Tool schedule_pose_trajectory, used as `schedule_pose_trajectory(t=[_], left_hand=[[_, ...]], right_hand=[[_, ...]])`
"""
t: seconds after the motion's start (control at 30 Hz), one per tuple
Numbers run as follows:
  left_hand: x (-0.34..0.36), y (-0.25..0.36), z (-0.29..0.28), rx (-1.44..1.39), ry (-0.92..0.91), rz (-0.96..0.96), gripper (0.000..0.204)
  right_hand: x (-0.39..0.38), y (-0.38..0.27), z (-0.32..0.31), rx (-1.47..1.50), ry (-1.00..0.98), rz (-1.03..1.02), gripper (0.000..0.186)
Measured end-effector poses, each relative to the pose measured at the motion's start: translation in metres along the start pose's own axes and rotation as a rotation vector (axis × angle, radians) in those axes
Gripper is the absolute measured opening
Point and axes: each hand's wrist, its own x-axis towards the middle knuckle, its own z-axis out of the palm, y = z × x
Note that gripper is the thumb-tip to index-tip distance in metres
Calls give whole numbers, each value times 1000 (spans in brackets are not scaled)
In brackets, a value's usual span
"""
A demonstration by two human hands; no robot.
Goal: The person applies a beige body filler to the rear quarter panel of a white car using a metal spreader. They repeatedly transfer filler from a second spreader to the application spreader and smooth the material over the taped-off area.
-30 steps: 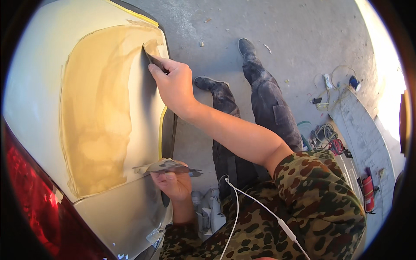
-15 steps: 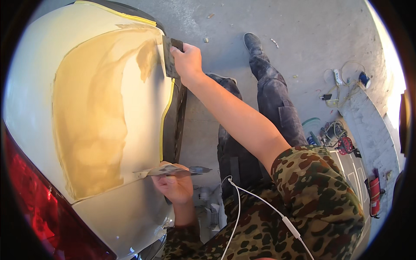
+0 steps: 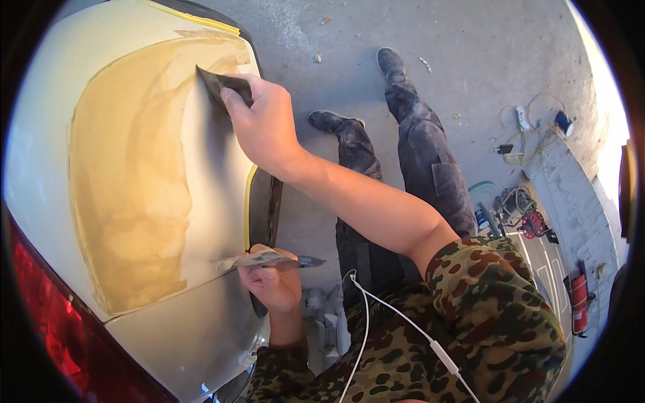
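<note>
A pale car body panel fills the left side, with a broad beige patch of filler on it. My right hand grips a dark, thin spreader, its blade tilted against the upper right part of the patch. Low in the view, my left hand is closed around a flat, thin metal spreader, seen nearly edge-on, with smears on it. It is held close beside the panel's lower right edge.
Yellow masking tape lines the panel's edge beside dark trim. A red tail light sits at lower left. White earphone cable hangs over my camouflage clothing. Cords, a red reel and a fire extinguisher lie at right.
My right hand has moved left and slightly down with its spreader, from the panel's edge in over the surface; the blade is now more tilted. My left hand stays nearly in place.
</note>
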Motion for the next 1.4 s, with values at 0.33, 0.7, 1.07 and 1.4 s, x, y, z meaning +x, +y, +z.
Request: schedule_pose_trajectory(t=[0.33, 0.7, 1.07, 1.4], left_hand=[[4, 16, 15, 34, -63, -14, 36], [1, 3, 3, 13, -7, -35, 35], [4, 4, 6, 25, -33, -57, 37], [-1, -4, -14, -35, -25, -37, 36]], right_hand=[[30, 49, -45, -58, 77, 68, 29], [10, 90, -2, -153, 121, -5, 33], [76, 102, -36, -74, 95, 146, 28], [16, 84, -12, -95, 69, 77, 31]])
